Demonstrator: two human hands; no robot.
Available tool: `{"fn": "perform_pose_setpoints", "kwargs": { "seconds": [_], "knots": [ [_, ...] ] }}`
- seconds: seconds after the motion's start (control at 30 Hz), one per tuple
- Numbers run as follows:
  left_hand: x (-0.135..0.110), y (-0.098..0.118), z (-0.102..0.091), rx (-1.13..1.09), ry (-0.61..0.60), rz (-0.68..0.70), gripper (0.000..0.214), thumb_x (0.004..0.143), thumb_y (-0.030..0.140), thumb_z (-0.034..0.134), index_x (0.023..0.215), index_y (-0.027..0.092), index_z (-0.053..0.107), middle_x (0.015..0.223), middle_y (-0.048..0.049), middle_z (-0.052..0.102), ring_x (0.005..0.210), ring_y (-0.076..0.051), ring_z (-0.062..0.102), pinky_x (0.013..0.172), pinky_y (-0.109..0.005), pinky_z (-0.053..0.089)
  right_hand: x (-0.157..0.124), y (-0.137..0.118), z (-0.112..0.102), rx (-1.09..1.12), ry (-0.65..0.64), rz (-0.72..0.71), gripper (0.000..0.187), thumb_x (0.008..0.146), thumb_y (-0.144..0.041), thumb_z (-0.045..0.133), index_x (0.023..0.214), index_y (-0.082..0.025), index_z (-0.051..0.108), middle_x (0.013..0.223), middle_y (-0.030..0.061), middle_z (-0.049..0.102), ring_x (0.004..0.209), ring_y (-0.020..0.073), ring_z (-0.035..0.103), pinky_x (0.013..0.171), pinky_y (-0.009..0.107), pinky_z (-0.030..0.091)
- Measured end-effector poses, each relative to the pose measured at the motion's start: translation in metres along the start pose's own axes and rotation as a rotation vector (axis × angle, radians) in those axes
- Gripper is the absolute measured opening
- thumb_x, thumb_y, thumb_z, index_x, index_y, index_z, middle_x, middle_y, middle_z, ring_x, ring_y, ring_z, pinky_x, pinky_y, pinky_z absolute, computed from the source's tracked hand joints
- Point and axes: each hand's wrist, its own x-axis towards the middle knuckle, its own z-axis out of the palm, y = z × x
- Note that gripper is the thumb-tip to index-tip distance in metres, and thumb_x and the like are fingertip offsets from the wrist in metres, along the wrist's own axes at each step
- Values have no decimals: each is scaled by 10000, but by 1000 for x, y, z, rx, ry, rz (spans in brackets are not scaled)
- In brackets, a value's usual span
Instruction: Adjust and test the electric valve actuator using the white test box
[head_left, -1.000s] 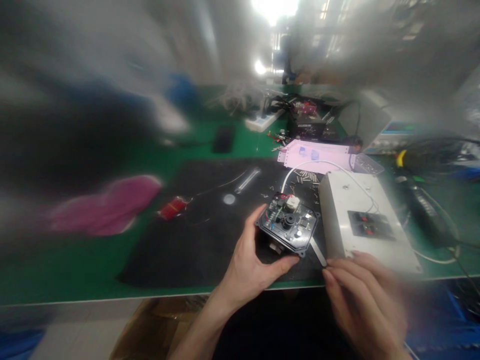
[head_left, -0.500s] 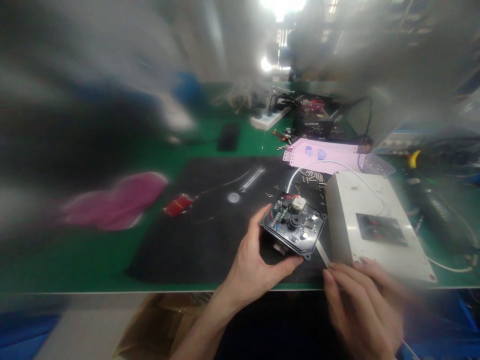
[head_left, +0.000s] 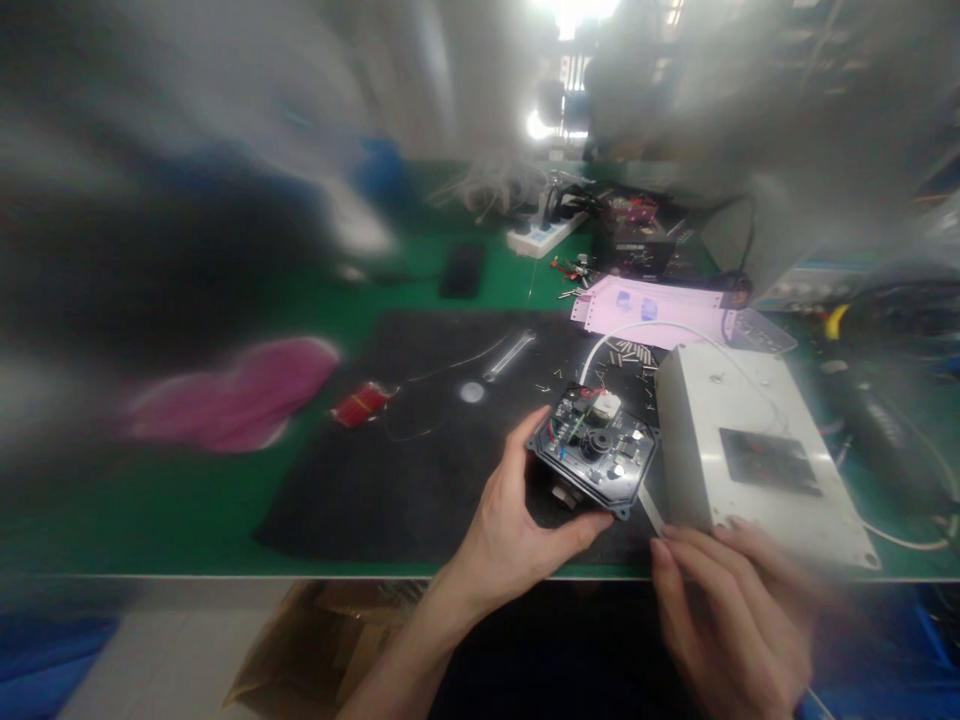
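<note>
My left hand (head_left: 517,510) is wrapped round a black square electronics housing (head_left: 596,455). The housing is tilted above the mat, its open face showing a circuit board, a round black part and a white block. A white cable (head_left: 611,335) runs from its far edge. My right hand (head_left: 731,600) is closed at the near end of a flat pale strip (head_left: 651,508), which may be a wrench handle. The strip's far end is hidden behind the housing. Beyond my left hand, a wrench (head_left: 510,357) and a white disc (head_left: 471,392) lie on the black mat (head_left: 337,500).
A grey metal box (head_left: 757,400) stands at the right. Small metal pins (head_left: 632,354) lie scattered near pink sheets (head_left: 660,308). A red wire bundle (head_left: 361,404) rests at the mat's left, beside a pink cloth (head_left: 240,390). A power strip (head_left: 547,235) sits farther back.
The view has shifted slightly, so the bench items sit a little to the right. Both hands keep their grips, and the housing has tilted very slightly.
</note>
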Motion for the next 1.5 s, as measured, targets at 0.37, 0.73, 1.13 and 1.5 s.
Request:
{"fn": "perform_pose_setpoints", "kwargs": {
  "seconds": [0.37, 0.73, 1.13, 1.5],
  "knots": [
    [0, 1, -1, -2, -5, 0, 1033, 785, 440, 896, 1605, 355, 273, 1599, -51, 483, 1468, -277, 520, 1273, -465, 451, 5, -5, -2, 9, -13, -3, 220, 842, -84, 811, 1002, -195, 707, 986, 4, 753, 962, 251, 652, 957, 515, 510],
    [1, 2, -1, 32, 13, 39, 1023, 777, 402, 896, 1591, 379, 278, 1584, 12, 507, 1447, -203, 534, 1270, -396, 438, 17, -7, -12, 62, -27, -32, 180, 865, -87, 797, 1008, -153, 709, 1011, 40, 743, 989, 237, 666, 975, 480, 528],
    [0, 4, -2, 8, 3, 1, 1025, 776, 377, 889, 1597, 395, 276, 1574, 28, 522, 1443, -195, 544, 1245, -379, 465, 90, -37, 2, 187, -159, 158, 335, 961, -293, 741, 1246, -172, 616, 1183, 46, 632, 1125, 127, 580, 1020, 248, 450],
    [-1, 2, -3, 21, -9, -11, 1047, 780, 403, 878, 1612, 402, 243, 1598, 39, 494, 1464, -193, 525, 1259, -377, 453, 97, -40, 7, 189, -277, 361, 305, 969, -404, 719, 1222, -264, 620, 1152, -30, 635, 1054, 84, 621, 942, 219, 471]
  ]
}}
